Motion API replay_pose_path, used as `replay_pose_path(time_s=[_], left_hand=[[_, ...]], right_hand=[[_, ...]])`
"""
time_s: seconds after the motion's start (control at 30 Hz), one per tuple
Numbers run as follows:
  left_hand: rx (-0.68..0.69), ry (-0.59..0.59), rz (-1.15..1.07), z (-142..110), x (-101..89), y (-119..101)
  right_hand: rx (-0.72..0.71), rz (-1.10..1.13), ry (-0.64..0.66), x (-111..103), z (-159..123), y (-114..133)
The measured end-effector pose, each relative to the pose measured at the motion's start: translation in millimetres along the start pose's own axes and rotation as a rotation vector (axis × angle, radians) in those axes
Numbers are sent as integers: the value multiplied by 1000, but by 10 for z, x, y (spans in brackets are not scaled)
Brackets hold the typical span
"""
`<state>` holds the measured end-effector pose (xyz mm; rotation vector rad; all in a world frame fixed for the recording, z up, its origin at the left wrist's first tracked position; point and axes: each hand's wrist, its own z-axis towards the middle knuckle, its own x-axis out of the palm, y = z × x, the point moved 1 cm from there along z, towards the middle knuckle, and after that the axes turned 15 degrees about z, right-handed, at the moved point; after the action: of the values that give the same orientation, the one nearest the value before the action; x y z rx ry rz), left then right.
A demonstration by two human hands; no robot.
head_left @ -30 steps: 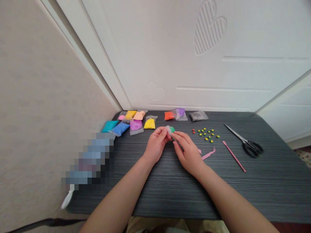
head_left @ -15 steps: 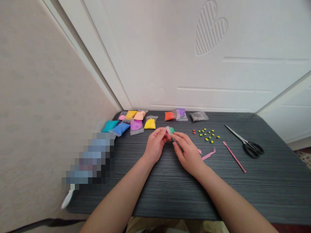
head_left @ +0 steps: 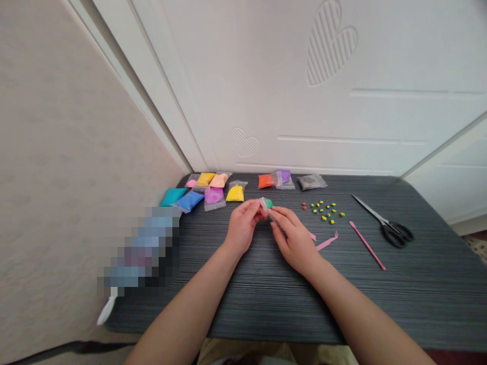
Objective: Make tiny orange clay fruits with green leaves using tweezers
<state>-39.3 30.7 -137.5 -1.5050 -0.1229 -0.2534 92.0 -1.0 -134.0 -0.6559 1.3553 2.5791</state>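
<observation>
Between my two hands, above the middle of the dark table, is a small clear zip bag of green clay (head_left: pixel 269 204). My left hand (head_left: pixel 243 223) pinches the bag's zip edge with thumb and fingers. My right hand (head_left: pixel 292 234) grips the bag from the other side, its fingers closed along the plastic. Partly hidden by my right hand lie pink tweezers (head_left: pixel 327 241). Beyond them sit several small yellow-and-green clay pieces (head_left: pixel 323 218) and a few orange-red bits (head_left: pixel 304 206). A tiny green speck (head_left: pixel 283 197) rests just behind the bag.
Bags of teal (head_left: pixel 173 196), blue (head_left: pixel 190 201), purple (head_left: pixel 214 195) and yellow clay (head_left: pixel 235 193) lie at the back left. Orange (head_left: pixel 265 181), violet (head_left: pixel 283 177) and grey bags (head_left: pixel 312 181) stand along the back. A pink modelling tool (head_left: pixel 367 245) and black-handled scissors (head_left: pixel 384 223) lie right. A pixelated object (head_left: pixel 146 243) is at left.
Almost nothing differs; both hands keep the bag of green clay in the same place. The view has shifted very slightly.
</observation>
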Motion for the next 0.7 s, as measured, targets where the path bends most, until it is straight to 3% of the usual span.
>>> replay_pose_path(time_s=[0.7], left_hand=[[-8,-9,36,-6,11,-30]], right_hand=[[6,-9,-1,-18,12,9]])
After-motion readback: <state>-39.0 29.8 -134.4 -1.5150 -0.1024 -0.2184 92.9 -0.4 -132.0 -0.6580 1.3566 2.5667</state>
